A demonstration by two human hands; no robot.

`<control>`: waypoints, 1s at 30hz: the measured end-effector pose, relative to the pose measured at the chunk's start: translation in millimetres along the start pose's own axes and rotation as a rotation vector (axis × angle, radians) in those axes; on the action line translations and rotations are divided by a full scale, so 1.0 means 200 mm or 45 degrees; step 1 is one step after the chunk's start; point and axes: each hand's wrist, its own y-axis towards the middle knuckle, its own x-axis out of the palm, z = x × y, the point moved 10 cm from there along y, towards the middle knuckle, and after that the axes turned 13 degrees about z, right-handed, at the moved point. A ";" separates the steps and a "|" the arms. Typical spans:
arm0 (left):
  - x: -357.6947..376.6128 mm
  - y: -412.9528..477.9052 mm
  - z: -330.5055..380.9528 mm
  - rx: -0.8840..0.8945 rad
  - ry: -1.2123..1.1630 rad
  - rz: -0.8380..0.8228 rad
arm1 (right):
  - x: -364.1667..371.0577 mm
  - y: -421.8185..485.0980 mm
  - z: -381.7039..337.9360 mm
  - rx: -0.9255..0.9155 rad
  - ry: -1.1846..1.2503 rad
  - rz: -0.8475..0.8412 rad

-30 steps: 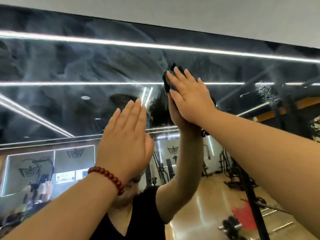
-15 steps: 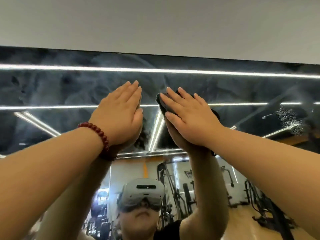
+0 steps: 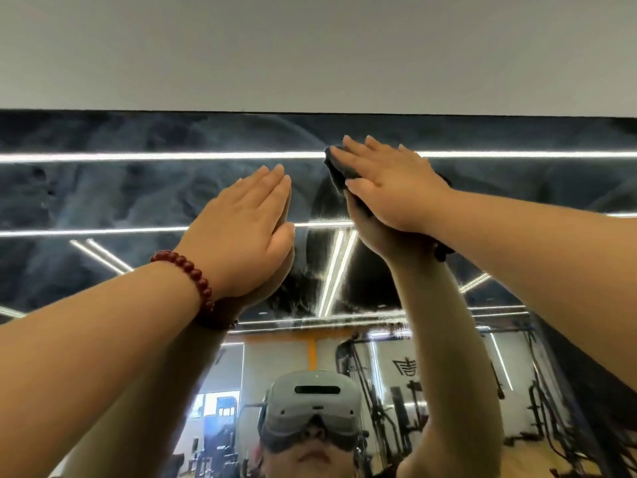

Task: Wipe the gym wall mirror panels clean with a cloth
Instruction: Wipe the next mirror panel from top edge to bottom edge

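The mirror [image 3: 138,201] ran wide across the wall in front of me, its top edge meeting the pale wall above, its dark glass smeared with cloudy grey streaks and crossed by reflected light strips. The cloth [image 3: 339,172] was dark and bunched, pressed flat against the upper glass just below that edge, only its left side and a lower corner showing.

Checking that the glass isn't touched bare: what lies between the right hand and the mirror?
The dark cloth, pressed flat under the right hand against the mirror, near its top edge. The head view shows it poking out past the fingers.
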 end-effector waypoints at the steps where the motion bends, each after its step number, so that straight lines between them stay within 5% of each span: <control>1: 0.00 0.00 0.00 0.003 0.004 -0.005 | 0.01 -0.06 -0.06 -0.107 0.009 -0.019; 5: -0.06 0.04 -0.01 -0.011 -0.032 0.062 | 0.04 -0.26 -0.23 -0.487 0.036 -0.163; 8: -0.11 0.17 -0.05 -0.040 -0.065 0.150 | 0.01 -0.01 -0.07 -0.289 0.044 -0.067; 14: 0.04 0.36 -0.13 -0.070 0.024 -0.016 | -0.04 0.24 0.33 0.241 0.001 0.075; 18: 0.07 0.35 -0.12 -0.030 0.075 -0.027 | -0.04 0.27 0.30 0.249 0.015 0.086; 24: -0.05 0.47 -0.08 -0.042 0.014 0.131 | -0.03 0.16 0.15 -0.209 0.092 -0.080; 30: 0.06 0.49 -0.04 0.036 0.026 0.043 | -0.07 0.39 0.40 0.132 0.052 0.074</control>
